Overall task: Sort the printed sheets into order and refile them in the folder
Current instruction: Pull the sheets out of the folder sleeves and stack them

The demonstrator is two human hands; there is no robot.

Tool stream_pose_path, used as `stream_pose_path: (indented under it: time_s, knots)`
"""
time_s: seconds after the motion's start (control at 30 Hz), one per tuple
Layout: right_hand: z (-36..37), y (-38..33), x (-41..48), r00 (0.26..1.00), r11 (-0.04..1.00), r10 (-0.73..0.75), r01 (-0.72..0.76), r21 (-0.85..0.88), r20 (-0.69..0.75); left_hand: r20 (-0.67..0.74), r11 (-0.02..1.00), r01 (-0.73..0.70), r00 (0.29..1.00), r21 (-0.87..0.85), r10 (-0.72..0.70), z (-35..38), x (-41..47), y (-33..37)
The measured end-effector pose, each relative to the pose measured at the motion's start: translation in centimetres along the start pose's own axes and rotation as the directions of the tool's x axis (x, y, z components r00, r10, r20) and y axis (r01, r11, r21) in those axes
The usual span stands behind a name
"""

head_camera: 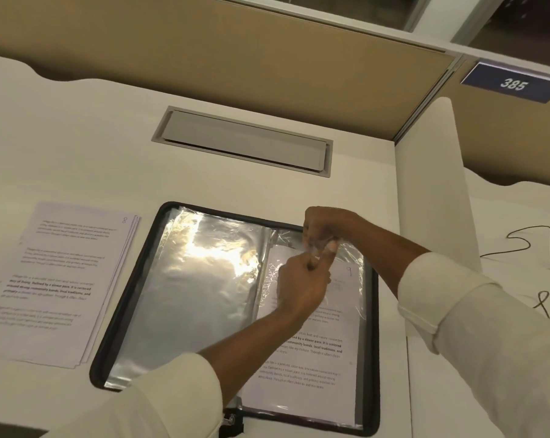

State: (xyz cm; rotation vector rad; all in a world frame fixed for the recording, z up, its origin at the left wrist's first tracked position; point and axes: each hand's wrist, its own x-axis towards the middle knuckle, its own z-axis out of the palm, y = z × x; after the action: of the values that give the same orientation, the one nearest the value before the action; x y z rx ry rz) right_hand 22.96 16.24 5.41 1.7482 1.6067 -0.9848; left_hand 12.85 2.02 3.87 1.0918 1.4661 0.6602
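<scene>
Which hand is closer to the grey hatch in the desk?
Right. The right hand pinches the sleeve's top edge, at the folder's end nearest the hatch; the left hand pinches the sleeve just below, farther from it.

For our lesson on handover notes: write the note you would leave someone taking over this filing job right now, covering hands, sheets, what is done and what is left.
Hands: left hand and right hand both pinch the top of the clear sleeve on the right page of the open folder.
Sheets: sheet 9 lies in that sleeve. The stack, with 8 on top, lies on the desk left of the folder.
Done: sheet 9 looks nearly seated.
Left: finish seating it, then file the stack.
</scene>
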Motion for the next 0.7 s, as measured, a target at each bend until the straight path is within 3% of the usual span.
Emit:
stream_pose_path:
  time_s: [0.1, 0.23, 0.37, 0.47, 0.7]
  knots:
    - [-0.4, 1.6, -0.3, 0.995, 0.994, 0.021, -0.031, 0.101, 0.1, -0.04, 0.945, -0.221, 0.971, 0.24, 0.237, -0.8, -1.0, -2.7]
    - [-0.9, 2.8, -0.5, 0.972, 0.983, 0.026, -0.068, 0.172, 0.235, 0.057, 0.657, -0.446, 0.85, 0.608, 0.523, -3.0, -1.5, -7.8]
    - [-0.5, 3.4, -0.1, 0.942, 0.992, 0.063, -0.094, 0.08, 0.331, 0.143, 0.566, -0.434, 0.863, 0.701, 0.484, -4.4, -2.9, -11.8]
    - [0.1, 3.4, 0.2, 0.964, 0.997, 0.056, -0.069, 0.039, 0.259, 0.194, 0.537, -0.459, 0.858, 0.708, 0.476, -5.1, -4.3, -13.1]
    - [-1.6, 5.1, 0.2, 0.996, 0.997, -0.072, 0.071, 0.018, 0.059, 0.289, 0.451, -0.596, 0.762, 0.664, 0.58, -5.8, -5.7, -14.1]
